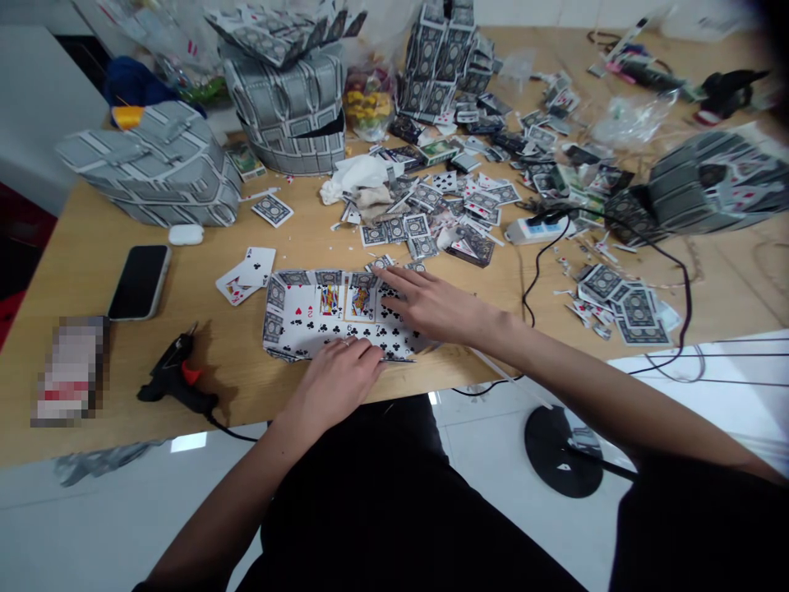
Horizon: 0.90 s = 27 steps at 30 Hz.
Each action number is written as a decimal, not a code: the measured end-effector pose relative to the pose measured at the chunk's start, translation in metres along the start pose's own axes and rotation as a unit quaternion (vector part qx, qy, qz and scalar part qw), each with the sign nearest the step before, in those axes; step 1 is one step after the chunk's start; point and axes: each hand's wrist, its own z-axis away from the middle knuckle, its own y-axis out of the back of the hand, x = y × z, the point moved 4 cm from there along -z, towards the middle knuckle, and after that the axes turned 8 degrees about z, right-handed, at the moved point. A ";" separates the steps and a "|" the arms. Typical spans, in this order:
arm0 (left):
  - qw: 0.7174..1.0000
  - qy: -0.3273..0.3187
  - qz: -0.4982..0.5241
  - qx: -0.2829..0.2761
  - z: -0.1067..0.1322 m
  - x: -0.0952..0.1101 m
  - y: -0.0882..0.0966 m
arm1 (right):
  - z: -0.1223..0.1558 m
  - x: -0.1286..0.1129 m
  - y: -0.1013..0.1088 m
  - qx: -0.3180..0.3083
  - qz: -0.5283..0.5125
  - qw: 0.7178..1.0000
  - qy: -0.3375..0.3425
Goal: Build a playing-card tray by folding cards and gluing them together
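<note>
A flat panel of joined playing cards (320, 316) lies face up near the front edge of the wooden table (86, 288). My left hand (336, 382) rests on the panel's near edge, fingers curled down and pressing on the cards. My right hand (431, 306) lies flat across the panel's right end, fingers stretched out towards the left. Two loose cards (246, 275) lie just left of the panel.
A black glue gun (176, 378) lies at the front left, its cord hanging off the edge. A phone (140, 281) and a white earbud case (186, 234) sit further left. Card-covered bag shapes (154, 168) and scattered cards (468, 205) fill the back. A power strip (539, 228) feeds black cables.
</note>
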 end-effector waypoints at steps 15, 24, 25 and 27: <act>0.997 -0.030 0.000 0.076 0.005 0.000 0.003 | 0.001 0.003 -0.002 0.008 0.064 0.998 0.010; 0.995 -0.039 0.001 0.094 0.006 0.001 0.004 | 0.003 0.007 -0.007 0.006 0.044 0.999 0.008; 0.994 -0.039 0.001 0.097 0.006 0.001 0.005 | 0.003 0.007 -0.008 0.009 0.036 0.999 0.006; 0.994 -0.039 0.003 0.104 0.007 0.001 0.006 | 0.004 0.007 -0.008 0.016 0.017 1.000 0.001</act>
